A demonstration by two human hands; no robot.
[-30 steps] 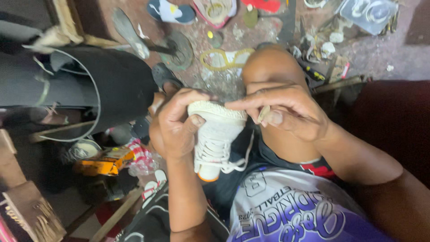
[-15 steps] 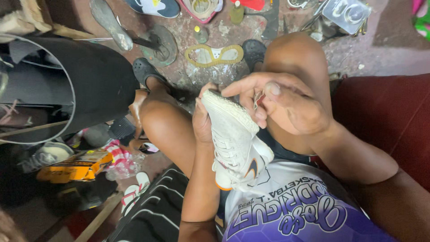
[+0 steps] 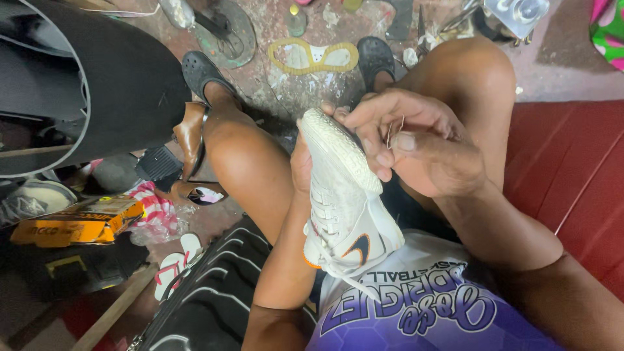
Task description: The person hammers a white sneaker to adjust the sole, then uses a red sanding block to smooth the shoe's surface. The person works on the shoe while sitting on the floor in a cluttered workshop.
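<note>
- The person's left hand grips a white lace-up sports shoe with a pebbled white sole from behind, fingers closed around the toe end; most of that hand is hidden by the shoe.
- The shoe stands nearly on end between the person's bare knees, toe up and far, heel down and near, its loose white laces hanging onto a purple and white printed jersey.
- The right hand rests against the sole edge at the toe, thumb and forefinger pinched together on a thin curved metal needle.
- On the stained concrete floor far of the knees lies a yellow-edged cut-out insole, with black rubber clogs on both feet beside it.
- At the left, a brown leather heeled shoe leans against the left knee, and a yellow cardboard box lies near it.
- A red panelled seat fills the right side.
</note>
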